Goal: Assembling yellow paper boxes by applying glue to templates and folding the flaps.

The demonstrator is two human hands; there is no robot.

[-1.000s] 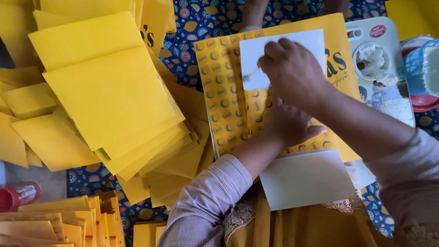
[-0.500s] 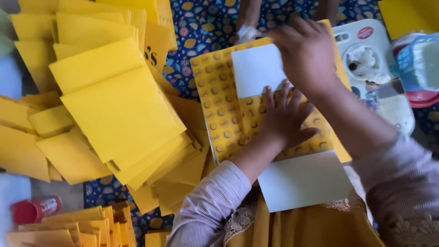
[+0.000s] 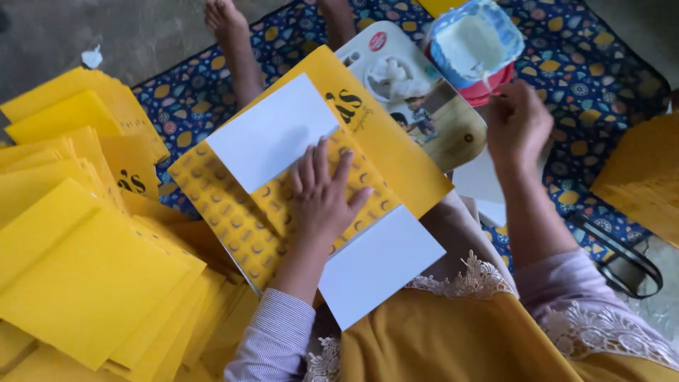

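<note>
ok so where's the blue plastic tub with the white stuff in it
In the head view, top right: the blue plastic tub sits on a red lid, just above the right hand.

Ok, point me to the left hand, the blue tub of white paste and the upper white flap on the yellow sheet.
left hand [image 3: 322, 205], head view, on the back of the hand.
blue tub [image 3: 472, 44], head view, on the white paste inside.
upper white flap [image 3: 272, 133], head view, on the flap's bare middle.

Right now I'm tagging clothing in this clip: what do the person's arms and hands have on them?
Both hands are bare: left hand, right hand. The left sleeve is pale lilac with fine stripes; the right sleeve is pale pink with white lace trim.
</note>
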